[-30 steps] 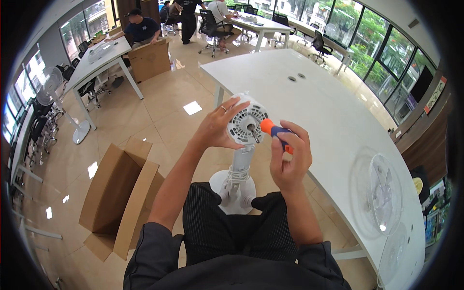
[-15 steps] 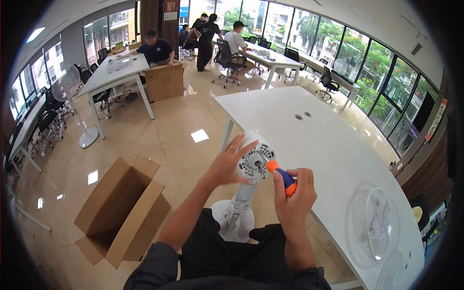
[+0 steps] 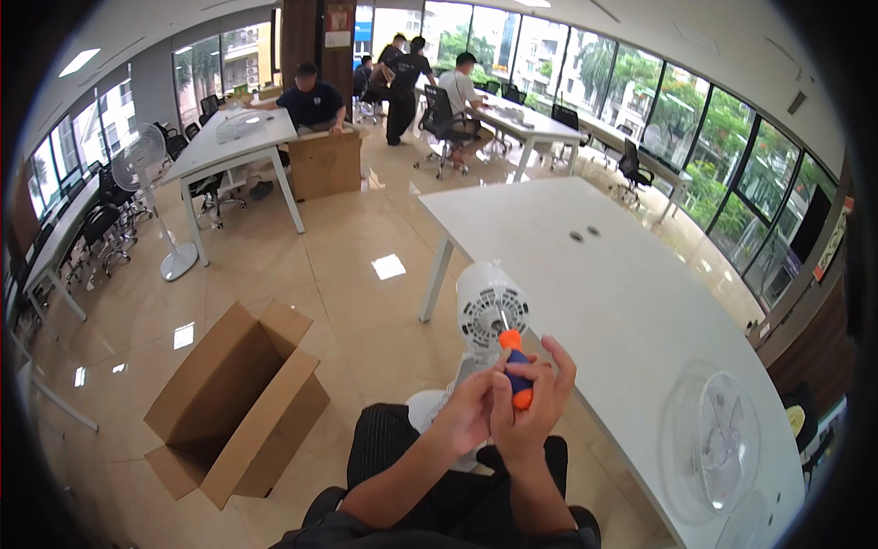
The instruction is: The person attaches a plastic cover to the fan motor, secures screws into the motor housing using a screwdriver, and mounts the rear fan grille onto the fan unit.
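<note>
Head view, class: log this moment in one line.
right hand: grips screwdriver; left hand: beside right hand; screwdriver: pointing toward fan motor; fan blade: on table

Bare forearms point(image 3: 541, 499) angled inward from below, left hand point(image 3: 470, 407) just beside the right hand point(image 3: 532, 407), the right one curled in a grip, one finger point(image 3: 561, 355) raised apart from the rest.
</note>
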### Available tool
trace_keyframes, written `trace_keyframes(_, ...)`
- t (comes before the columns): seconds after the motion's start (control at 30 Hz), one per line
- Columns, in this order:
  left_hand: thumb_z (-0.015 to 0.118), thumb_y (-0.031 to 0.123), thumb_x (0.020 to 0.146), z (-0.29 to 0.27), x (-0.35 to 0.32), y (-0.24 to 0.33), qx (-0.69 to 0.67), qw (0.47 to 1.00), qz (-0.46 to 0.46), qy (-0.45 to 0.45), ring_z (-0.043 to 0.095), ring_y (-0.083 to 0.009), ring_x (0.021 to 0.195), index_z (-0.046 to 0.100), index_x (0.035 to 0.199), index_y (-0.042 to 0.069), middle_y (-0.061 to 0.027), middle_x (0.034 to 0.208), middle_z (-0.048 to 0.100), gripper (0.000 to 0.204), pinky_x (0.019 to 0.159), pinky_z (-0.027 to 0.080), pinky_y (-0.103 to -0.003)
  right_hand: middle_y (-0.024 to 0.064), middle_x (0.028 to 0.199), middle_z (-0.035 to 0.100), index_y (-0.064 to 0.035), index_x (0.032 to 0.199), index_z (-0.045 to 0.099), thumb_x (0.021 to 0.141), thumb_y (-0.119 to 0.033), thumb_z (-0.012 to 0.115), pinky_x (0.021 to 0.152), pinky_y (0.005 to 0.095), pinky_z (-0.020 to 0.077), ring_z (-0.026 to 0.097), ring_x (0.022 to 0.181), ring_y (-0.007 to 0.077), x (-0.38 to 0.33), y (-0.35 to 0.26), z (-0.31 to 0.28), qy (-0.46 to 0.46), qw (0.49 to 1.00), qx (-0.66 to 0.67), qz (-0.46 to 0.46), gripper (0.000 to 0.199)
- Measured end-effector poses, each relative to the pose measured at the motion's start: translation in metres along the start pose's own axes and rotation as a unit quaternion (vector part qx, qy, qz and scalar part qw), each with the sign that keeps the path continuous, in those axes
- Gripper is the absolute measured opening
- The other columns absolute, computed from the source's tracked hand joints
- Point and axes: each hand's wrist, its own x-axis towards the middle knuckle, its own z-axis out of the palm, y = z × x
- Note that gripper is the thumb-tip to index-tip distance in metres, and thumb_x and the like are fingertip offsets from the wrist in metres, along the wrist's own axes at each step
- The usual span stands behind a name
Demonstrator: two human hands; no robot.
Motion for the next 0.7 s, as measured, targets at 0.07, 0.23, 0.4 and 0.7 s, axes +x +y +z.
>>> trace_keyframes(0.07,0.047,0.038,0.104,-0.005,0.001,-0.001,-0.032,0.999,-0.005,0.004,0.061,-0.0134,0.107,0.054,0.127,0.005,-0.0047,0.116,0.061,0.041,0.096,0.050,-0.029,0.0209,0.129,0.053,-0.0046,0.099,0.066,0.079,-0.010,0.075,0.087,0.0433,0.0489,0.054,0.115,0.0381,0.003,-0.002,-0.008,-0.024,1.000,0.003,-0.004,0.023)
trace_keyframes(0.23,0.051,0.043,0.101,-0.005,0.021,-0.008,-0.030,0.999,0.019,0.038,0.061,-0.0129,0.103,0.056,0.122,0.009,-0.0018,0.109,0.064,0.040,0.092,0.050,-0.030,0.0165,0.108,0.065,-0.0034,0.108,0.066,0.073,-0.007,0.079,0.081,0.0354,0.0540,0.066,0.093,0.0292,0.010,0.017,-0.029,-0.085,0.989,-0.014,-0.117,0.038)
trace_keyframes(0.4,0.050,0.044,0.101,-0.010,0.027,-0.007,-0.041,0.999,-0.016,0.005,0.061,-0.0167,0.109,0.056,0.125,0.007,-0.0043,0.115,0.063,0.045,0.095,0.049,-0.033,0.0098,0.085,0.067,-0.0031,0.082,0.060,0.060,-0.010,0.090,0.067,0.0298,0.0531,0.068,0.079,0.0228,0.005,0.015,-0.030,-0.001,1.000,-0.010,0.002,0.037)
trace_keyframes(0.7,0.051,0.044,0.101,-0.014,0.030,-0.008,-0.033,0.998,0.014,0.041,0.060,-0.0210,0.112,0.054,0.122,0.002,-0.0104,0.118,0.062,0.047,0.097,0.050,-0.035,0.0096,0.085,0.063,-0.0040,0.076,0.055,0.056,-0.013,0.092,0.060,0.0256,0.0491,0.064,0.078,0.0177,0.014,0.011,-0.031,-0.014,0.996,-0.041,-0.084,0.043)
